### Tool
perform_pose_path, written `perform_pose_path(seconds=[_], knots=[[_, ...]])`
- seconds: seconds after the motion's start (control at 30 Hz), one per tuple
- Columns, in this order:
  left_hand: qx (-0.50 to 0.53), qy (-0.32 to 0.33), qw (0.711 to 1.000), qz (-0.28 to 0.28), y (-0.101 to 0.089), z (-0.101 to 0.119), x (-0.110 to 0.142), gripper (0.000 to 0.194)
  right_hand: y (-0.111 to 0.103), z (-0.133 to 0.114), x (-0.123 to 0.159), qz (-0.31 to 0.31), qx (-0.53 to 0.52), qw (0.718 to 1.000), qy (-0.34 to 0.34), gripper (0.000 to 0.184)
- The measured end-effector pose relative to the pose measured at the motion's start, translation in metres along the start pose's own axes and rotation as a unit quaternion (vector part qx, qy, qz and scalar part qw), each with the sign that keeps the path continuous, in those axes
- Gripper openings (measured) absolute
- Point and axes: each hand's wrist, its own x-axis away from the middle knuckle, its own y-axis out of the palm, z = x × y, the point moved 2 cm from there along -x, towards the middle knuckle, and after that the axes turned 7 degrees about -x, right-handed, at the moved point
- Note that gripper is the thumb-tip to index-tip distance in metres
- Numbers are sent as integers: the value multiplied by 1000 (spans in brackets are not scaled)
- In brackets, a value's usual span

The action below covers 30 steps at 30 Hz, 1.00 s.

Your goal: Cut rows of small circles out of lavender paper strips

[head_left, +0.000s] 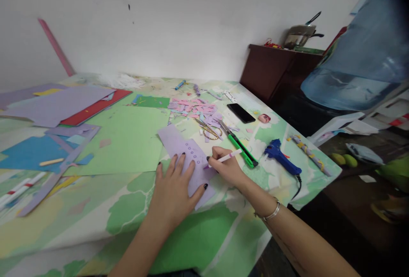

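A strip of purple paper [171, 137] lies at a slant on the table before me, with a row of small drawn circles on it. My left hand [175, 183] rests flat on the paper, fingers spread. In my right hand [228, 168] is a white felt-tip pen [231, 155], pinched between the fingers, its purple tip at the paper beside the circles. Just beyond the right hand lie a green box cutter [243, 151] and gold-handled scissors [211, 131]. A large light green paper sheet [128, 140] lies left of the purple strip.
Pink and purple paper scraps [193, 107] are heaped behind the strip. A black phone [241, 113], a blue glue gun [281, 157] and a wrapped stick [309, 154] lie to the right. Coloured sheets [64, 104] and white markers [22, 189] are on the left.
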Motion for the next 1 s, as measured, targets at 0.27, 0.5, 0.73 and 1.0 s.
perform_pose_path(seconds=[0.27, 0.5, 0.73, 1.0], knots=[[-3, 0, 1000, -7, -3, 1, 0, 59, 0, -2, 0, 9, -1, 1000, -3, 29], [-5, 1, 1000, -12, -2, 1, -1, 59, 0, -2, 0, 1, 2, 1000, -6, 30], [-9, 0, 1000, -15, -2, 1, 0, 60, 0, 0, 0, 2, 5, 1000, -5, 30], [-9, -2, 1000, -19, -3, 1, -1, 61, 0, -1, 0, 3, 10, 1000, -9, 30]])
